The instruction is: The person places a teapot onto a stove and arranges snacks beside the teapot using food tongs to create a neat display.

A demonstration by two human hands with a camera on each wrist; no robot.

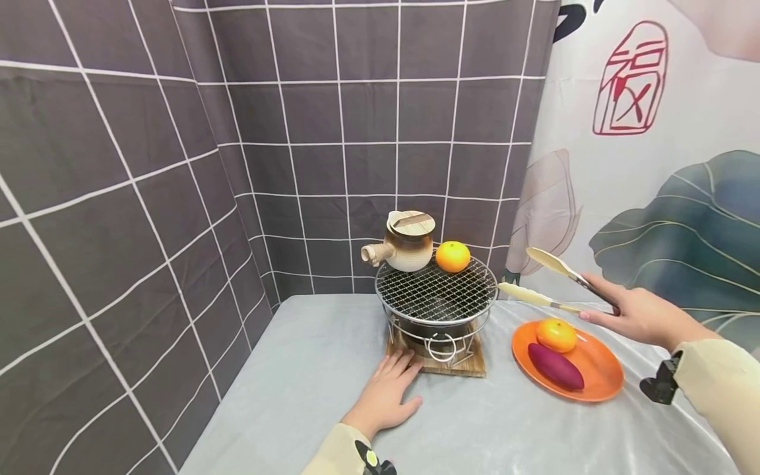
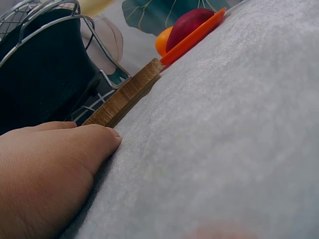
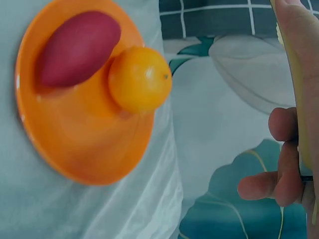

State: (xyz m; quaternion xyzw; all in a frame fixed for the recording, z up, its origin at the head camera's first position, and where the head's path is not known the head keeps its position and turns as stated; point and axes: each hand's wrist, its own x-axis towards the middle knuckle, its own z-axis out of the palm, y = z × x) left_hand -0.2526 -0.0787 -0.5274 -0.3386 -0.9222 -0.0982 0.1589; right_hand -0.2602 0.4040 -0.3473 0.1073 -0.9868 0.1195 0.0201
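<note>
My right hand (image 1: pixel 647 313) grips a pair of tongs (image 1: pixel 549 260) with cream tips spread apart and nothing between them. Below the tongs, an orange plate (image 1: pixel 602 373) carries a mandarin (image 1: pixel 556 334) and a purple sweet potato (image 1: pixel 556 367). My left hand (image 1: pixel 386 394) lies flat, fingers spread, with its fingertips at the front left edge of a wooden board (image 1: pixel 469 366). On that board stands a small round stove with a wire grill rack (image 1: pixel 436 293). Another mandarin (image 1: pixel 452 256) sits toward the back of the rack, beside a lidded clay teapot (image 1: pixel 410 244) with a side handle.
A grey-white cloth (image 1: pixel 320 349) covers the table. Behind and to the left hangs a dark curtain with a white grid (image 1: pixel 309 165). A pale curtain with painted leaves (image 1: pixel 700 224) stands behind the plate at the right. A wire ring handle (image 1: pixel 441 349) juts from the stove's front.
</note>
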